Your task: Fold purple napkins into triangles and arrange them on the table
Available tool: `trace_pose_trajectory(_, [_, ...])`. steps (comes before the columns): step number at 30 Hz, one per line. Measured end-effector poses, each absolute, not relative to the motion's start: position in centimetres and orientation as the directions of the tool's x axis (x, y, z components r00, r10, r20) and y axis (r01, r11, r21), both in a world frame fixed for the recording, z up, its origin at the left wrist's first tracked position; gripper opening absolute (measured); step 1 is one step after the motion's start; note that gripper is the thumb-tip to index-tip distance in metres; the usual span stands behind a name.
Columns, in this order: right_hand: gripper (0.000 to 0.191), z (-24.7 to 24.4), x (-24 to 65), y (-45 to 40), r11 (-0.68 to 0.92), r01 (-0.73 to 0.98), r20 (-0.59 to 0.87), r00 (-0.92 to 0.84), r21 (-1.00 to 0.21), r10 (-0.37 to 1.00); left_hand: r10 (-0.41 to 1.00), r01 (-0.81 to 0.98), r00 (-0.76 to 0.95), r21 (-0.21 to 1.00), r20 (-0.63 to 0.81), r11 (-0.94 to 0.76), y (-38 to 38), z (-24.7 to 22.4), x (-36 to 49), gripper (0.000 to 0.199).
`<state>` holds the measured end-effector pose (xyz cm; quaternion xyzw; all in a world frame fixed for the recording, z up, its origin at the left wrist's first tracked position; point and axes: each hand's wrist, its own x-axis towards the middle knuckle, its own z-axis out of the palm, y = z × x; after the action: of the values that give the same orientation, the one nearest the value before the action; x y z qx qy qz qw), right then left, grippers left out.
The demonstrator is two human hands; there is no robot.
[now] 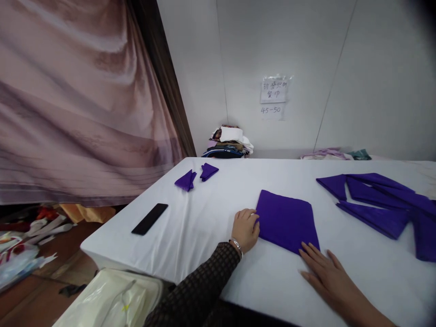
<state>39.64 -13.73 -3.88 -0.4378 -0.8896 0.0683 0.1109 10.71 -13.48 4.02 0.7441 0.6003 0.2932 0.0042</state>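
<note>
A purple cloth napkin (286, 220), folded into a rough square, lies flat on the white-covered table (218, 200). At its left edge is my left hand (245, 228), fingers curled and closed on the cloth, a bracelet at the wrist. My right hand (322, 272) rests open by the near right corner, its fingers stretched out and the fingertips touching the cloth. Two small folded purple napkins, one (185, 180) left of the other (208, 171), stand at the far left. More purple napkins (378, 197) lie loosely overlapped on the right.
A flat black object (150, 219) lies near the table's left edge. Stacked clothes (228, 143) and other fabrics (327, 154) sit behind the table. A pink curtain (85, 100) hangs left. A plastic-covered pale bin (112, 299) stands below the near left edge.
</note>
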Motion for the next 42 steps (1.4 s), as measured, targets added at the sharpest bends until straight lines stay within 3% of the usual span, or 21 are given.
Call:
trace_pose_trajectory(3, [0.052,-3.9,39.9,-13.4,0.609,0.765,0.136,-0.594,-0.209,0.793,0.897,0.885,0.165,0.34,0.41,-0.318,-13.3,3.3,10.0,0.027])
trace_pose_trajectory(8, [0.053,-4.1,40.3,-13.3,0.612,0.77,0.124,-0.599,-0.181,0.791,0.924,0.876,0.316,0.307,0.216,-0.371,-13.7,0.8,9.0,0.038])
trace_pose_trajectory(12, [0.054,-4.4,41.1,-13.0,0.615,0.766,0.1,-0.608,-0.189,0.788,0.941,0.892,0.252,0.323,0.227,-0.317,-14.0,0.9,9.1,0.039])
trace_pose_trajectory(15, [0.056,-2.8,40.7,-11.9,0.625,0.751,0.089,-0.622,-0.212,0.778,0.927,0.88,0.306,0.309,0.216,-0.362,-14.1,1.1,9.5,0.049])
trace_pose_trajectory(18, [0.059,0.5,37.5,-10.1,0.655,0.721,0.095,-0.653,-0.227,0.751,0.923,0.874,0.362,0.299,0.128,-0.384,-14.2,0.6,9.8,0.067])
trace_pose_trajectory(22, [0.062,3.7,30.2,-7.2,0.757,0.597,0.057,-0.774,-0.266,0.63,0.926,0.874,0.363,0.307,0.102,-0.376,-14.4,0.0,9.9,0.073])
trace_pose_trajectory(28, [0.061,1.3,24.3,-1.3,0.808,0.51,0.016,-0.843,-0.293,0.538,0.931,0.862,0.357,0.358,0.07,-0.358,-14.5,0.6,10.0,0.078])
trace_pose_trajectory(36, [0.061,-1.2,24.4,5.7,0.763,0.606,0.032,-0.778,-0.225,0.628,0.935,0.858,0.355,0.403,-0.015,-0.319,-14.5,1.2,10.2,0.085])
trace_pose_trajectory(42, [0.064,-1.2,23.4,8.8,0.692,0.703,-0.028,-0.705,-0.165,0.709,0.929,0.874,0.37,0.342,-0.004,-0.346,-14.7,1.4,10.1,0.082])
